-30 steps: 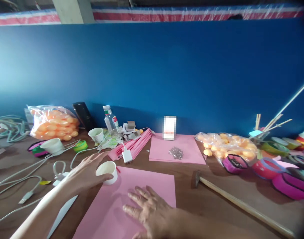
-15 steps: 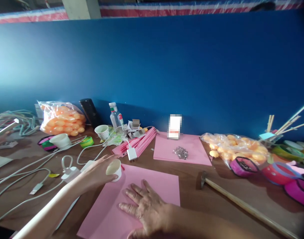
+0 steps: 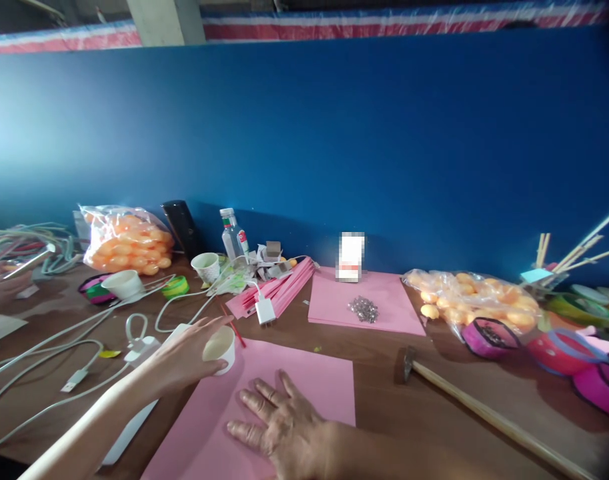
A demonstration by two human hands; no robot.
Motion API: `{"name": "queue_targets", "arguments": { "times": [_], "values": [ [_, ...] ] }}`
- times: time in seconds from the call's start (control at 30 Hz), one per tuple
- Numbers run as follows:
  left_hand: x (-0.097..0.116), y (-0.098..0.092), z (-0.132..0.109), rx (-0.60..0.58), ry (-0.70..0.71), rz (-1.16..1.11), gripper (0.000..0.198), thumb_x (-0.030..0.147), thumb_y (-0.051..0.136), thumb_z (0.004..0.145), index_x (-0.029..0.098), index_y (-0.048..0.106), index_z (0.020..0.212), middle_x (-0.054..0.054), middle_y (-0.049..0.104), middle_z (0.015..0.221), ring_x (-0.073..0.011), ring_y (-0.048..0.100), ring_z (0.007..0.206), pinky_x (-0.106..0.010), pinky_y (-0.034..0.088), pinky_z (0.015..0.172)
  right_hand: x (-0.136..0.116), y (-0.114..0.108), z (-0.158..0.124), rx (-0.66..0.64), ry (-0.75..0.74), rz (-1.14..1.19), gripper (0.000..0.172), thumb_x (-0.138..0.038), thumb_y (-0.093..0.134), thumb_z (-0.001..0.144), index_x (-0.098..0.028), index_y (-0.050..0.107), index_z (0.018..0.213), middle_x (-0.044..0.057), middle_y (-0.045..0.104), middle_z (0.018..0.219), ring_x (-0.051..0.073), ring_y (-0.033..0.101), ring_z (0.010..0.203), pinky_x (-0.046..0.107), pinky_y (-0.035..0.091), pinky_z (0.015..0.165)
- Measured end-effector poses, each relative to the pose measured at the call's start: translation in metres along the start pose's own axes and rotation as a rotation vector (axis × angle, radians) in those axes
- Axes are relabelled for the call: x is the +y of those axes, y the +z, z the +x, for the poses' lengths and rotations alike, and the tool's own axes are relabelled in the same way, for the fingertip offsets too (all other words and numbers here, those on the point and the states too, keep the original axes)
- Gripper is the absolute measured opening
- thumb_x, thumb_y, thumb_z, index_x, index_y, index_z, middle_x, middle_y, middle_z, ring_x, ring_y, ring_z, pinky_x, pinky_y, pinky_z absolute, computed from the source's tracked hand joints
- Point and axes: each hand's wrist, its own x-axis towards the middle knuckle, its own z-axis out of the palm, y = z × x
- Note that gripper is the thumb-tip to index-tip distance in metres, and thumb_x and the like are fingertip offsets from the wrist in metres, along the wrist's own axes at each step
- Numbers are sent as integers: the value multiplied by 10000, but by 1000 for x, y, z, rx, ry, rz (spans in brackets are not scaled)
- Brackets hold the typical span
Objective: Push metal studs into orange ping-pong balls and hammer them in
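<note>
My left hand (image 3: 192,350) wraps round a white paper cup (image 3: 219,350), whose open mouth is tilted toward me. The cup is over the far left part of a pink paper sheet (image 3: 314,370); whether it touches the sheet I cannot tell. My right hand (image 3: 282,420) lies flat on that sheet with its fingers spread. A thin red stick (image 3: 238,332) lies just past the cup. To the right rests a hammer (image 3: 479,407) with a wooden handle. Farther back, a heap of small silvery pieces (image 3: 363,309) sits on another pink paper stack (image 3: 324,300).
White cables and a charger (image 3: 142,350) spread over the left. At the back stand a bag of orange balls (image 3: 127,240), a bottle (image 3: 232,237) and another paper cup (image 3: 205,268). A second ball bag (image 3: 474,297) and a purple pouch (image 3: 489,335) are on the right.
My left hand and the cup have shifted slightly left. The pink sheet and my right hand have slid a little left and toward me, showing more of the red stick.
</note>
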Motion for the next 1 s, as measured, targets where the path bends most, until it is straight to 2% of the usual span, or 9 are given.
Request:
{"name": "queue_targets", "arguments": {
  "times": [0.27, 0.53, 0.63, 0.83, 0.9, 1.0],
  "values": [
    [-11, 6, 5, 56, 21, -30, 678, 337, 579, 590, 278, 459, 1254, -70, 548, 1223, -296, 519, 1057, -386, 369, 882, -2, 3, 6, -27, 9, 23, 661, -588, 338, 836, -284, 156, 1394, 65, 83, 1487, 250, 30, 1353, 542, 48, 1059],
    [-18, 12, 13, 98, -9, 77, 647, 346, 510, 641, 286, 421, 1279, -57, 510, 1258, -273, 536, 1048, -345, 399, 849, -5, -7, 6, -59, 9, 40, 677, -597, 353, 832, -275, 161, 1396, 95, 121, 1477, 278, 87, 1346, 567, 65, 1052],
    [-23, 13, 15, 86, -24, 99, 660, 368, 505, 652, 295, 390, 1298, -54, 489, 1280, -279, 538, 1045, -353, 402, 845, -6, -10, 7, -92, 18, 66, 692, -621, 341, 822, -273, 166, 1395, 112, 122, 1473, 289, 78, 1345, 581, 45, 1045],
    [-22, 9, 11, 15, -30, 117, 761, 423, 557, 631, 301, 307, 1340, -68, 418, 1349, -314, 482, 1115, -394, 407, 845, -4, -3, 6, -56, -6, 82, 672, -614, 323, 833, -287, 155, 1395, 111, 115, 1474, 282, 59, 1347, 573, 48, 1047],
    [-17, 7, 9, 64, -15, 133, 798, 469, 579, 616, 290, 303, 1343, -78, 406, 1359, -332, 451, 1148, -409, 409, 848, -3, -1, 6, -26, -10, 62, 677, -613, 327, 831, -265, 176, 1392, 121, 118, 1471, 283, 58, 1347, 580, 58, 1041],
    [-1, 4, 11, 243, 70, 125, 722, 521, 539, 668, 269, 348, 1317, -75, 439, 1330, -316, 441, 1160, -407, 405, 870, -1, 2, 6, 67, -29, 20, 675, -606, 332, 833, -239, 200, 1384, 117, 138, 1469, 273, 92, 1345, 571, 97, 1041]
  ]
}}
